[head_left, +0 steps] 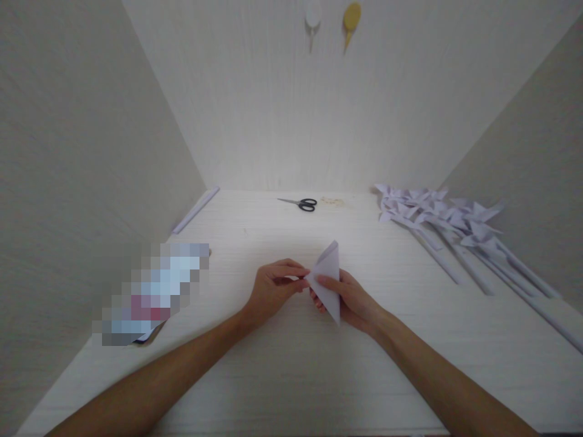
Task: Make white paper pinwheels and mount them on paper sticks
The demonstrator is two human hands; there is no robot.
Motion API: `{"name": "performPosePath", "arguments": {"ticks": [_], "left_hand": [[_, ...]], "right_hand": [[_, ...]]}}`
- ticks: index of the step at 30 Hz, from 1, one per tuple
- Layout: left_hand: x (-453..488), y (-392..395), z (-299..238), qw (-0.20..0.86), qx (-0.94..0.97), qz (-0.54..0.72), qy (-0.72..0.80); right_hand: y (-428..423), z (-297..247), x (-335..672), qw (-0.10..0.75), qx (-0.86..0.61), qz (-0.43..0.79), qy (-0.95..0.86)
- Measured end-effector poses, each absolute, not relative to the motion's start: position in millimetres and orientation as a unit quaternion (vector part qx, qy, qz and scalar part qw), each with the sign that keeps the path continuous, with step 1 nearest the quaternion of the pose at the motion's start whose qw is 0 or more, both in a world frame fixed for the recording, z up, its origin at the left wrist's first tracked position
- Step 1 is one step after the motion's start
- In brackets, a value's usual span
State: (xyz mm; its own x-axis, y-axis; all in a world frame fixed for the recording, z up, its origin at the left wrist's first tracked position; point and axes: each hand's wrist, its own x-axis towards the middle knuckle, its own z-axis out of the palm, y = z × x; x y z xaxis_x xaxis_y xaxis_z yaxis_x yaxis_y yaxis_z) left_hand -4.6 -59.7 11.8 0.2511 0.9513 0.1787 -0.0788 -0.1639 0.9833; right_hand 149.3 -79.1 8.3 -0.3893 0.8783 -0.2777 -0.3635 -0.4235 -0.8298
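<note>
A folded white paper triangle (328, 273) is held just above the pale wooden table (291, 370) at its middle. My right hand (353, 300) grips the paper from the right, thumb on its face. My left hand (273, 286) pinches the paper's left corner with fingertips pressed together. Both forearms reach in from the near edge.
Black-handled scissors (301, 203) lie at the back centre. Several folded paper pinwheels on rolled paper sticks (450, 227) are piled at the back right. A rolled paper stick (197, 210) lies along the left wall. A blurred-out item (152, 291) sits at the left. Walls close in on three sides.
</note>
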Motion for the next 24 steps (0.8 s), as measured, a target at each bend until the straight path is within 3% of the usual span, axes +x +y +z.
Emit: {"name": "performPosePath", "arguments": {"ticks": [10,18,24], "left_hand": [[-6.4,-58.4,11.3,0.566,0.578,0.462,0.363],[-5.1,-56.3,9.9,0.648,0.545,0.389,0.362],[-5.0,-56.0,8.5,0.644,0.568,0.339,0.385]], "right_hand": [[-79.7,7.5,149.9,0.406,-0.384,0.734,-0.386],[-80.4,5.7,145.5,0.418,-0.425,0.627,-0.501],[-80.1,6.0,146.4,0.403,-0.43,0.578,-0.565]]}}
